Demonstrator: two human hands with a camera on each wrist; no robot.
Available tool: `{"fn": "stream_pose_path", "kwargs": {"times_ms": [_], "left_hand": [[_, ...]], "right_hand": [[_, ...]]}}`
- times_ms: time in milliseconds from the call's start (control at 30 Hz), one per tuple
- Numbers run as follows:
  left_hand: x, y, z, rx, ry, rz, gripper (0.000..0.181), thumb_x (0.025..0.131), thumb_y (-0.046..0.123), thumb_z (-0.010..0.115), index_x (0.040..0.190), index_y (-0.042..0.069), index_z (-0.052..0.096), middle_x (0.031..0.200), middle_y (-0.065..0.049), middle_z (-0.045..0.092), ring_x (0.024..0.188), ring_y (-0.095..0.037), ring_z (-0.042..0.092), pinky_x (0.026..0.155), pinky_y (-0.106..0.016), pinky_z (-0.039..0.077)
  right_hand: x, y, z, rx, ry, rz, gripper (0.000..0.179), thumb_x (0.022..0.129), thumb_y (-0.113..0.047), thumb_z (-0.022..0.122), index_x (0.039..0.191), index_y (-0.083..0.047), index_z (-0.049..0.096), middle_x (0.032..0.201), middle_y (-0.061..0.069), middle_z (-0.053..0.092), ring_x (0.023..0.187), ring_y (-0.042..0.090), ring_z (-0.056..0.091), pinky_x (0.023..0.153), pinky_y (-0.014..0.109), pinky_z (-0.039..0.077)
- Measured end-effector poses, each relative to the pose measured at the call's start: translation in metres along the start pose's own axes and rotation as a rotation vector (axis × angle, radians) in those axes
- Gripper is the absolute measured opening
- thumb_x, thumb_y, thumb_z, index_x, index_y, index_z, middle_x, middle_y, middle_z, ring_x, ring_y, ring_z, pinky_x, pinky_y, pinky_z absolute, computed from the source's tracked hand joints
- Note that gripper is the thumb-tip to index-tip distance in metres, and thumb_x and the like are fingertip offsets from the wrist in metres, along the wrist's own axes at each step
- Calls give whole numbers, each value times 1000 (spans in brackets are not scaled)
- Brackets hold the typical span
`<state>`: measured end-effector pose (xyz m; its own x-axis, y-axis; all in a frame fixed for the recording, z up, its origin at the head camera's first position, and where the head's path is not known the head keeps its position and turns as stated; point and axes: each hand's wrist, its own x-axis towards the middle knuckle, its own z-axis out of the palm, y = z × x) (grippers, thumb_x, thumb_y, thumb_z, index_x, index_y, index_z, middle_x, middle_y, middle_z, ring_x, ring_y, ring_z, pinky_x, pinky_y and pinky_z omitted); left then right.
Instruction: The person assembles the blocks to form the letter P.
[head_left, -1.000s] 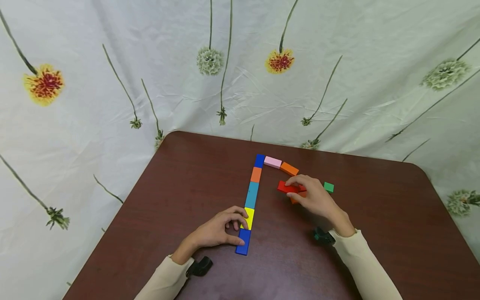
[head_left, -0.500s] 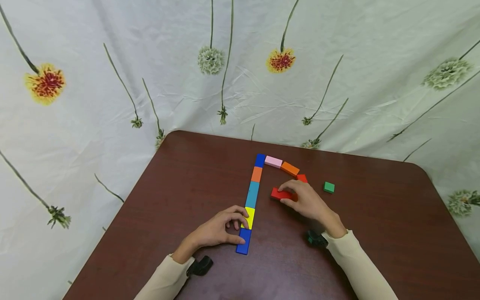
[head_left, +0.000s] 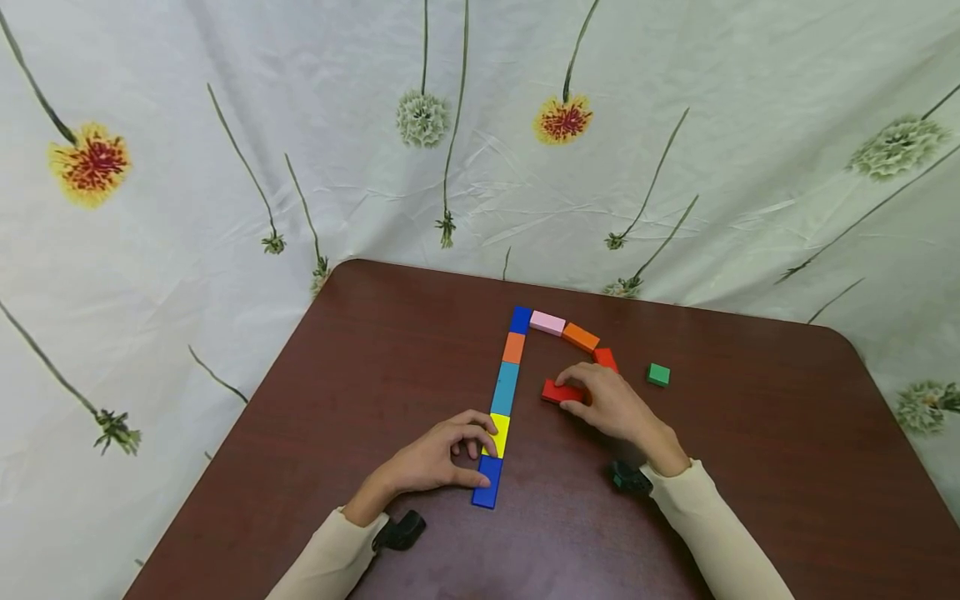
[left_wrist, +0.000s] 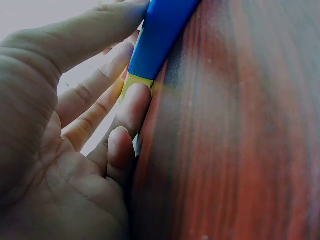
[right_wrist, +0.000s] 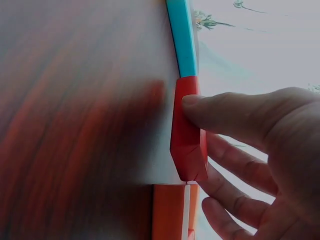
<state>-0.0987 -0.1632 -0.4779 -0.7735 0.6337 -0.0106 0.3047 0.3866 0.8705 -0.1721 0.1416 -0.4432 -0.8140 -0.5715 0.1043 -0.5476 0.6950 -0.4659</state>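
My right hand (head_left: 611, 404) pinches a red block (head_left: 558, 392) between thumb and fingers, to the right of a straight row of blocks. In the right wrist view the thumb presses one side of that red block (right_wrist: 186, 125). An orange block (right_wrist: 169, 212) shows near the fingers there; the hand hides it in the head view. My left hand (head_left: 442, 454) rests at the row's near end, fingers relaxed over the yellow block (head_left: 500, 435) and thumb touching the blue block (head_left: 486, 483). The left wrist view shows the thumb against the blue block (left_wrist: 162, 37).
Farther up the row lie a teal block (head_left: 506, 388), a light orange block (head_left: 513, 348) and a dark blue block (head_left: 521, 320). A pink block (head_left: 547, 323), an orange block (head_left: 581, 337) and another red block (head_left: 605, 359) curve rightward. A green block (head_left: 658, 375) sits apart.
My right hand has moved left and toward me with the red block, uncovering the other red block in the curve. Over the last half second it barely shifts. The left hand stays put.
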Motion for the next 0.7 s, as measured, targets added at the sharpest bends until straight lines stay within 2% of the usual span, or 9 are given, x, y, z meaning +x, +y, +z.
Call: {"fn": "stream_pose_path", "kwargs": {"times_ms": [267, 700], "left_hand": [[0, -1, 1, -2, 2, 10, 27, 83, 26, 84, 106, 21, 71, 129, 4, 52, 91, -10, 56, 79, -26, 44], [0, 1, 0, -1, 2, -8, 27, 82, 25, 84, 106, 23, 71, 128, 7, 52, 91, -11, 56, 80, -26, 44]], "right_hand": [[1, 1, 1, -29, -15, 11, 27, 89, -19, 77, 113, -10, 68, 114, 4, 69, 106, 23, 63, 94, 45, 51], [2, 5, 4, -44, -35, 8, 29, 90, -19, 76, 115, -9, 68, 115, 6, 68, 107, 24, 63, 95, 45, 52]]}}
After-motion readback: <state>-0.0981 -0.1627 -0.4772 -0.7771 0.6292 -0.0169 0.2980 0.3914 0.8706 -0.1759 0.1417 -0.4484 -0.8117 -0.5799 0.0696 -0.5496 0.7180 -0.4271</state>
